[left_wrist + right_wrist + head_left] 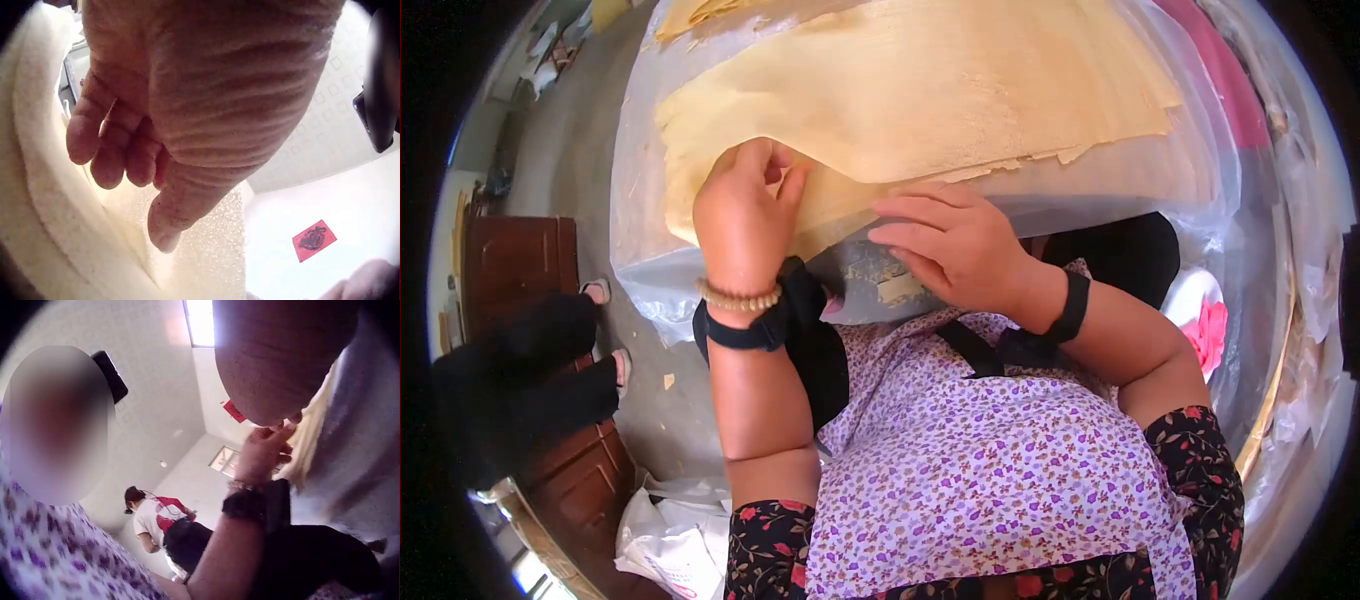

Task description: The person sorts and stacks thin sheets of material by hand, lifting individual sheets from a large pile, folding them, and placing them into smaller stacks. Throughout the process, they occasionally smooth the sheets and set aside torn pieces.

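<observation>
Thin pale-yellow sheets [960,80] with ragged edges lie stacked in front of me. My left hand [745,215] is at the near-left part of the stack, its thumb and forefinger pinching the raised near edge of the top sheet. In the left wrist view the other fingers [107,169] curl loosely, and the forefinger is mostly hidden behind the thumb. To its right, my right hand [960,245] hovers before the near edge of the stack, fingers loosely extended and holding nothing. Clear plastic [1120,185] lies under the sheets.
A dark reddish-brown cabinet [515,265] stands on the left, with a person's dark-clad legs [520,345] beside it. White bags [670,540] sit on the floor at lower left. Pink cloth [1225,75] and crumpled plastic [1315,230] lie along the right side.
</observation>
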The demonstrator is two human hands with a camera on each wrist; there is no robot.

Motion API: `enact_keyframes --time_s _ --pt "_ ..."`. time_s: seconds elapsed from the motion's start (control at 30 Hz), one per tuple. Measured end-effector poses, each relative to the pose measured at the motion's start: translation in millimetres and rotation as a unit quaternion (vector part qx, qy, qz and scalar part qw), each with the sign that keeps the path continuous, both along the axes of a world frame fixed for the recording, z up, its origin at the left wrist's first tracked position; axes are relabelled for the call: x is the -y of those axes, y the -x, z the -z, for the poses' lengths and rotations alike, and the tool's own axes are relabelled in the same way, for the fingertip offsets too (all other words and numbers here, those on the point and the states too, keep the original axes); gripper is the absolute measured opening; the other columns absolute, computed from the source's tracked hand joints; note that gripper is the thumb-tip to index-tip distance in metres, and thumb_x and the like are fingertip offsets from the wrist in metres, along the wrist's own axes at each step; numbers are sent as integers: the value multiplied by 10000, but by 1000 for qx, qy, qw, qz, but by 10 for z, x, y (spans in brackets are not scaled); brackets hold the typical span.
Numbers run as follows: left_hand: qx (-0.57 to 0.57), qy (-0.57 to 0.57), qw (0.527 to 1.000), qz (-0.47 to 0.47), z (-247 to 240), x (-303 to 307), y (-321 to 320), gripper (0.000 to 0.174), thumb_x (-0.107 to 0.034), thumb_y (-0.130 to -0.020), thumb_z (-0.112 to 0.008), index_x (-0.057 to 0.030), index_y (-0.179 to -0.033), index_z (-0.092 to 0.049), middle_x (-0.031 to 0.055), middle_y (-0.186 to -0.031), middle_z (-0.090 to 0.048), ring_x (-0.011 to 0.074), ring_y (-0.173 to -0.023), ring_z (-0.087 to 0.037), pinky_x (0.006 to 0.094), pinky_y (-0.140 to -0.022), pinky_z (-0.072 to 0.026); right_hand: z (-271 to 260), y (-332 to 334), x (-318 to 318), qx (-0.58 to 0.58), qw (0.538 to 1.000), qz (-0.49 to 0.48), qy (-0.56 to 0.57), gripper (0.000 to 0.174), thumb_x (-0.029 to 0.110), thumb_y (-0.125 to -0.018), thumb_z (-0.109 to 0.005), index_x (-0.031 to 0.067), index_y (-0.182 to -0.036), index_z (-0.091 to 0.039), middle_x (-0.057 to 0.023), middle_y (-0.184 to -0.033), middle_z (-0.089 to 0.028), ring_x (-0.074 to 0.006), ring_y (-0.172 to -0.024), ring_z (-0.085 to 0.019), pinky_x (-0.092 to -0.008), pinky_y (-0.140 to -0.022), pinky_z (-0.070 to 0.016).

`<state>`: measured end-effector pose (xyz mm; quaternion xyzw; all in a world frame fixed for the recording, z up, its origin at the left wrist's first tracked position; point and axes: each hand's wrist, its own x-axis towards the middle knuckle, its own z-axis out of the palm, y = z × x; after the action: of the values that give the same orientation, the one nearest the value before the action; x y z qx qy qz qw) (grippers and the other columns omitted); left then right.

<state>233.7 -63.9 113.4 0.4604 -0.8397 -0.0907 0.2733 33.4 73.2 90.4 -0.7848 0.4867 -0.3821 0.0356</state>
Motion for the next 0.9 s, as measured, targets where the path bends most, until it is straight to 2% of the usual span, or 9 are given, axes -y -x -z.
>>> enact_keyframes --time_s 0.13,0.17,0.27,0.47,0.5,0.6,0.63,0.8,0.9 --pt "31 199 977 71 -158 -262 188 591 -9 -719 -797 -173 -1274 -675 87 -1280 -630 291 -1186 -600 427 -980 -483 101 80 -50 -16 999 21 -43 290 111 -860 -718 115 -1149 -706 -73 -1260 -678 -287 -1174 -628 -408 -981 -510" --pt "45 215 973 68 -164 -293 210 634 -44 -748 -774 -228 -1340 -641 70 -1403 -569 325 -1367 -469 485 -1136 -360 98 81 -67 -16 999 22 -46 304 117 -861 -716 116 -1164 -699 -71 -1272 -673 -284 -1189 -620 -405 -994 -502" --pt "169 296 939 49 -271 -248 276 423 -94 -792 -753 -201 -1199 -710 22 -1446 -561 302 -1438 -410 502 -1189 -296 57 101 -87 -23 998 27 -57 351 137 -862 -713 115 -1211 -676 -71 -1311 -650 -278 -1223 -599 -403 -1015 -489" --pt "213 211 936 187 -592 345 196 13 -169 -840 -744 -161 -848 -738 -25 -1129 -744 213 -1283 -591 485 -1193 -278 -41 73 -90 -29 997 13 -66 358 159 -865 -710 104 -1214 -649 -82 -1310 -632 -293 -1190 -599 -411 -994 -492" --pt "166 231 937 201 -690 467 198 40 -194 -879 -735 -156 -885 -744 0 -934 -762 219 -1094 -693 462 -1169 -324 -42 82 -91 -31 997 14 -69 350 162 -866 -710 102 -1205 -647 -85 -1305 -631 -298 -1180 -600 -412 -988 -494" --pt "121 164 966 162 -858 712 297 84 -205 -898 -741 -121 -897 -733 37 -906 -749 249 -976 -715 416 -1026 -465 -34 105 -56 -7 995 27 -95 322 172 -874 -702 94 -1178 -636 -99 -1297 -630 -313 -1156 -606 -411 -972 -499" --pt "143 93 981 97 -907 707 362 133 -230 -923 -722 -98 -934 -713 83 -891 -734 309 -885 -708 405 -808 -538 -35 127 -32 8 995 53 -81 304 168 -873 -699 91 -1162 -644 -102 -1282 -635 -315 -1146 -609 -411 -967 -500" --pt "166 106 971 134 -777 708 357 186 -294 -942 -672 -110 -942 -695 146 -834 -699 385 -793 -674 465 -658 -517 -171 708 26 -64 971 188 -137 224 151 -869 -681 77 -1080 -696 -103 -1199 -667 -311 -1078 -625 -420 -935 -507" --pt "239 99 964 66 -801 570 338 160 -258 -936 -660 -101 -935 -689 162 -836 -698 387 -796 -675 470 -641 -511 -118 1189 -11 -70 973 212 -55 197 143 -856 -676 78 -1037 -718 -92 -1156 -681 -304 -1042 -625 -429 -923 -505"
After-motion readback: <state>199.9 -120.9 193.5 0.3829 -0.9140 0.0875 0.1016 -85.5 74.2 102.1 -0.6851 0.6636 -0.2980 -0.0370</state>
